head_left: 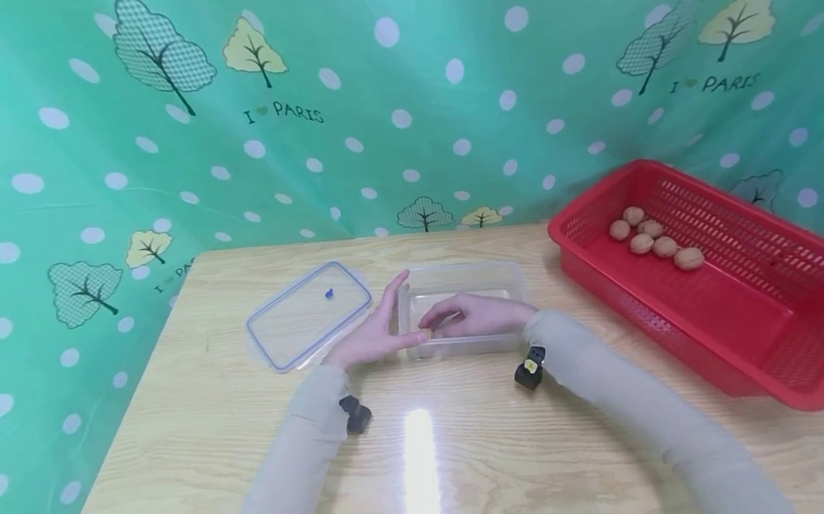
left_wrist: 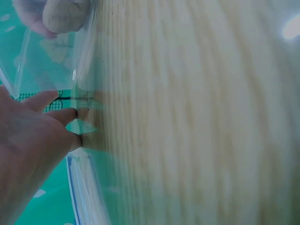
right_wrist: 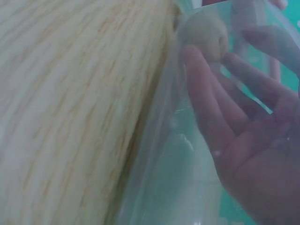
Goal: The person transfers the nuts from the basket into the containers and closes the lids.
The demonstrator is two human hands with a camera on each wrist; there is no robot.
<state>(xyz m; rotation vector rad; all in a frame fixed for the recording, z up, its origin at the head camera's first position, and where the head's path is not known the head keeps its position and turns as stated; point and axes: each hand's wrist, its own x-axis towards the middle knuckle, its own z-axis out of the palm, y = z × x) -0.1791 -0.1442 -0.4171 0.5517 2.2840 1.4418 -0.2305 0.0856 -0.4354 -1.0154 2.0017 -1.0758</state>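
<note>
A clear plastic container (head_left: 467,347) stands at the middle of the table in the head view. My right hand (head_left: 480,313) reaches inside it and holds a walnut (right_wrist: 205,35) between its fingertips at the front left corner, seen through the clear wall in the right wrist view. The same nut shows at the top of the left wrist view. Spread along the container's left end, my left hand (head_left: 370,339) touches it with straight fingers and extended thumb. Left of that hand lies the clear lid (head_left: 306,322) with a blue seal, flat on the table.
A red plastic basket (head_left: 681,346) stands on the right side of the table, with several walnuts (head_left: 664,246) gathered towards its far left end. Behind the table hangs a green dotted cloth (head_left: 398,124). Light glares off the wooden tabletop (head_left: 353,481) in front.
</note>
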